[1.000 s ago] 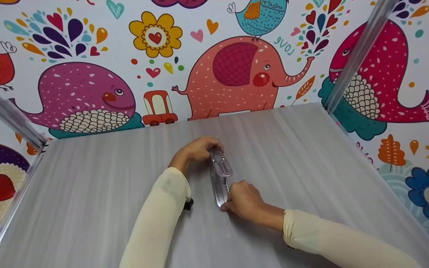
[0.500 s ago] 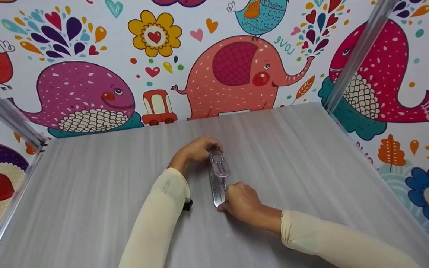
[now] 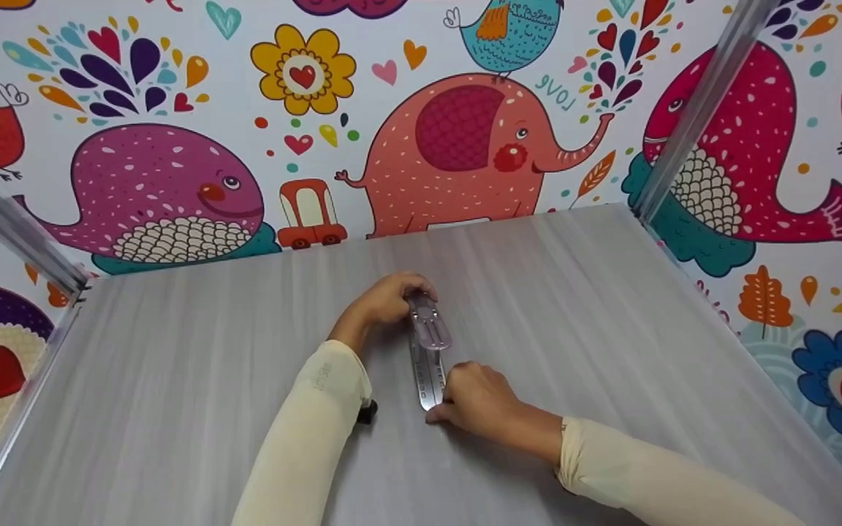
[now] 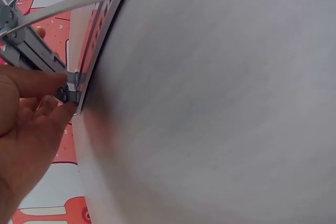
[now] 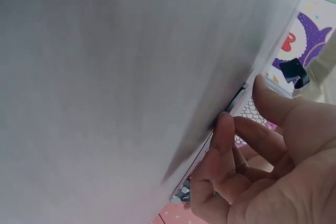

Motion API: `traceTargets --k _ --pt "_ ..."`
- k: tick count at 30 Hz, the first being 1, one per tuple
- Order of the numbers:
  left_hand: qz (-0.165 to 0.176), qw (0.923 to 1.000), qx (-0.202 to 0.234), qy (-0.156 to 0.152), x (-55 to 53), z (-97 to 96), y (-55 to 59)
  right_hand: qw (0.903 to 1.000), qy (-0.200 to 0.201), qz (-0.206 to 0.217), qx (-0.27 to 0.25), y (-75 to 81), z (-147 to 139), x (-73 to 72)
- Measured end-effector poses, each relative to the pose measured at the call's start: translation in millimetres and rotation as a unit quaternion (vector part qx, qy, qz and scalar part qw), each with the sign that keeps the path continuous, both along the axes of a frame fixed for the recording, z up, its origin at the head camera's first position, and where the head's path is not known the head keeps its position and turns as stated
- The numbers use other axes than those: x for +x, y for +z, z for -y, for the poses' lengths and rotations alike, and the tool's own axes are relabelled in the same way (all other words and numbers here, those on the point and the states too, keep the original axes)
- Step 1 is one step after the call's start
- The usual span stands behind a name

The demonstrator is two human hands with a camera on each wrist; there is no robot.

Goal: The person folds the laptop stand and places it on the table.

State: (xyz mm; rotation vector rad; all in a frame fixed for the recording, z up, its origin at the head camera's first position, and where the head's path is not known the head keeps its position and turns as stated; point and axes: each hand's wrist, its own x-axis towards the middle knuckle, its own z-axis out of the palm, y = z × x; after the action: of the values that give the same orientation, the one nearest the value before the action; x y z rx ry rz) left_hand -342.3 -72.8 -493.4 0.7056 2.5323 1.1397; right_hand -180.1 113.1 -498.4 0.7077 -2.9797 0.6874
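Note:
A silvery metal folding stand (image 3: 432,332), with a slotted base strip (image 3: 429,380) and a raised upper arm, stands on the table in the head view. My left hand (image 3: 392,296) holds its far end; in the left wrist view thumb and finger pinch near the hinge (image 4: 73,85), and a strut (image 4: 68,6) joins arm to base. With curled fingers my right hand (image 3: 481,398) holds the near end of the base. The right wrist view shows its index fingertip (image 5: 226,119) at the base's edge, the thumb close by; much of the stand is hidden there.
The grey wood-grain table (image 3: 172,380) spreads around both hands. Behind it rises a wall (image 3: 202,80) printed with cartoon animals. Metal posts (image 3: 699,117) stand at the back corners. A small black piece (image 3: 367,412) sits at the left sleeve.
Both hands keep their hold on the stand. Its near end and the right hand have shifted very slightly to the left since the oldest frame.

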Motion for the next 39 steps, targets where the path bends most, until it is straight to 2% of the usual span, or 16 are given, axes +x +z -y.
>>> traceTargets --k 7,11,15,18,20,23,26,29,32,33,39 --pt "-0.004 0.9993 0.002 0.036 11.6 2.5 1.4 0.9964 0.033 0.064 -0.046 4.2 -13.6 -2.9" --pt "-0.021 0.9955 -0.005 0.092 25.1 7.4 3.9 0.993 0.037 0.098 -0.055 8.2 -22.0 -10.8" --pt "-0.029 0.9873 0.007 0.156 42.8 17.0 5.9 0.9918 0.025 0.101 -0.074 9.2 -28.9 -24.2" --pt "-0.017 0.9834 0.011 0.18 58.9 24.5 7.5 0.9875 0.02 0.111 -0.11 9.8 -33.8 -37.2" --pt "0.005 0.9831 0.018 0.182 69.6 28.0 8.0 0.9818 0.016 0.125 -0.142 10.9 -36.1 -45.8" --pt "0.065 0.9802 0.052 0.179 83.7 29.3 5.8 0.9727 0.012 0.144 -0.182 11.9 -37.1 -58.2" --pt "0.139 0.9686 0.1 0.181 94.1 25.7 0.2 0.9629 0.008 0.166 -0.213 10.6 -33.8 -67.3" --pt "0.197 0.9516 0.145 0.186 102.2 19.4 -5.4 0.9498 0.0 0.198 -0.242 7.0 -26.8 -73.2" --pt "0.224 0.9406 0.172 0.189 107.4 13.6 -9.0 0.9403 -0.018 0.213 -0.264 2.3 -19.1 -76.9" --pt "0.229 0.938 0.177 0.191 108.3 12.1 -9.6 0.9399 -0.025 0.212 -0.267 0.8 -16.9 -77.8" --pt "0.248 0.9302 0.191 0.192 107.6 9.8 -10.5 0.9466 -0.048 0.194 -0.253 -3.0 -11.4 -79.8"
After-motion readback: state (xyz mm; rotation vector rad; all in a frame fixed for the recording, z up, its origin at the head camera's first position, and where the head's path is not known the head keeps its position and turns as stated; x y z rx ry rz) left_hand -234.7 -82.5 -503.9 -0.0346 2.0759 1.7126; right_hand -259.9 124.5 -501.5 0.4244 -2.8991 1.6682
